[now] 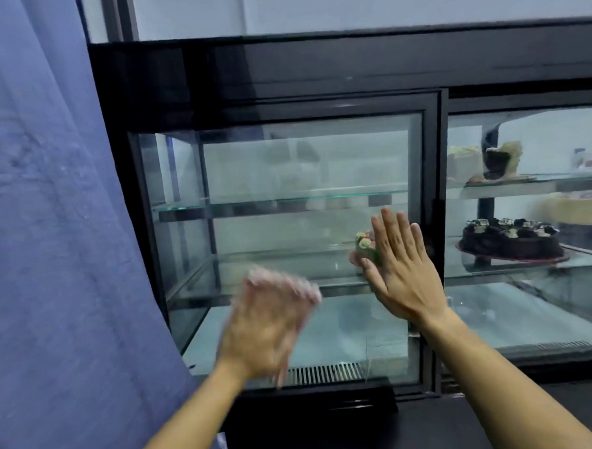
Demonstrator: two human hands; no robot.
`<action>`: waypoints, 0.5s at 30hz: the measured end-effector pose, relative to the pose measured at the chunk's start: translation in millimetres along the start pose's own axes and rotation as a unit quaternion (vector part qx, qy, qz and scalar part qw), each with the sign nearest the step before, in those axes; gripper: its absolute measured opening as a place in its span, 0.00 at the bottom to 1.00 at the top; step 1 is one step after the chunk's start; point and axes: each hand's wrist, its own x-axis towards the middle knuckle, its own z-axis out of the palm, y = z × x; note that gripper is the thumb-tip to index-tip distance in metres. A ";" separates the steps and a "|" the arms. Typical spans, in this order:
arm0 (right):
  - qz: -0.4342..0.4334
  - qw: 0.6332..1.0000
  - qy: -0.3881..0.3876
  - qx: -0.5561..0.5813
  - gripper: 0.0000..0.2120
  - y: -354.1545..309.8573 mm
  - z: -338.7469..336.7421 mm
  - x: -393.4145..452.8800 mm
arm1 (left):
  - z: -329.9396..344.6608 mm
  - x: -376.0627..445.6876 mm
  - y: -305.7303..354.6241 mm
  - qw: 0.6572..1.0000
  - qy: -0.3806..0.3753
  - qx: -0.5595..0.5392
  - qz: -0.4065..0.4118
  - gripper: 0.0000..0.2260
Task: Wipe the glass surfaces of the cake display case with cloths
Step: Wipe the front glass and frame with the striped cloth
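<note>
The cake display case [314, 64] has a black frame and glass doors. My left hand [262, 331] is motion-blurred low on the left glass door [285, 163]. It presses a pale cloth [290, 280] against the pane; the cloth shows at the fingertips. My right hand [401, 270] lies flat on the same pane near its right edge, fingers straight and pointing up, holding nothing. Behind it, inside the case, a small decorated cake [363, 243] is partly hidden.
A large blue fabric [51, 235] hangs along the left, touching the case's side. Behind the right door, a chocolate cake [512, 242] sits on the middle shelf, with cake pieces [499, 163] on the shelf above. A black counter [398, 430] runs below the case.
</note>
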 end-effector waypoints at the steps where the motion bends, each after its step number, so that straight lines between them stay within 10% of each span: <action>1: -0.020 1.000 -0.002 -0.016 0.34 7.0 -1.8 2.5 | 9.1 -25.7 16.9 0.994 -0.025 0.016 0.106 0.30; 7: 0.058 0.998 0.008 0.022 0.38 39.0 -0.7 -13.2 | 8.1 -14.1 0.6 0.944 -0.079 0.042 0.319 0.31; 12: 0.094 0.987 0.025 0.126 0.35 33.5 0.0 -11.1 | -44.6 161.8 -54.1 0.999 0.045 0.006 -0.004 0.27; 15: 0.086 0.984 0.037 0.154 0.33 41.1 -4.8 -14.5 | -53.4 211.0 -47.8 0.997 0.049 0.023 -0.058 0.28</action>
